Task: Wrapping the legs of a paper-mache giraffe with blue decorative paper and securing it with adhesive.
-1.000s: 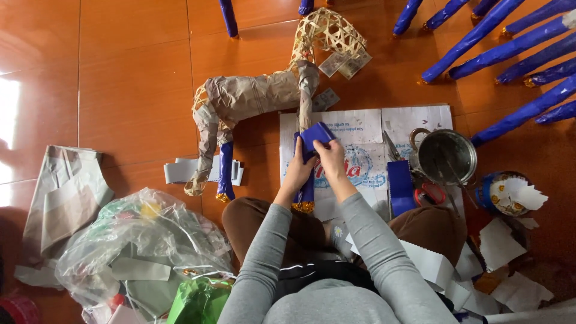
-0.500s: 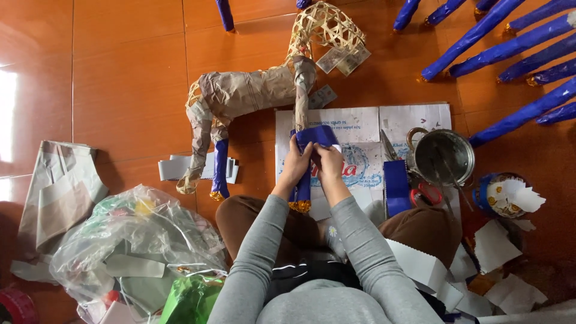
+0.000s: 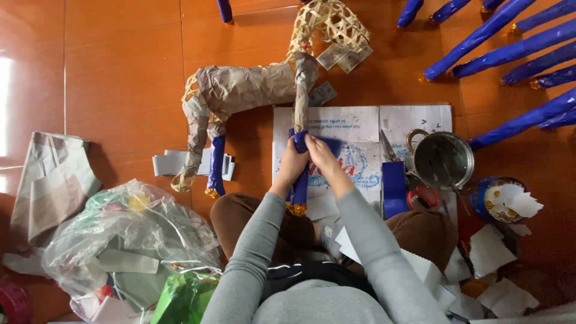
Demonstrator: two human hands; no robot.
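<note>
**Blue paper being wrapped on horse's front leg**

Since the earlier frames, both hands have closed in on the front leg, and the blue sheet that was held loose above it now lies pressed around the leg. Left hand point(image 3: 292, 163) grips the leg point(image 3: 299, 180) from the left side, fingers curled tight around the blue paper point(image 3: 300, 143). Right hand point(image 3: 321, 154) pinches the same paper from the right, fingers together on its upper edge. Hands touch each other at the leg.

Horse point(image 3: 246, 90), a paper-covered frame with a bare woven head, lies on its side on the floor point(image 3: 120, 60), far of the seated person. One rear leg point(image 3: 216, 165) is already blue; the other is still brown paper.

Right of the hands lie a flat cardboard sheet point(image 3: 360, 120), a blue strip point(image 3: 394, 189), scissors point(image 3: 420, 192) and a metal pot point(image 3: 443, 161). Blue rods point(image 3: 504, 51) lie far right. Near left sits a plastic bag point(image 3: 120, 240) of scraps.
</note>
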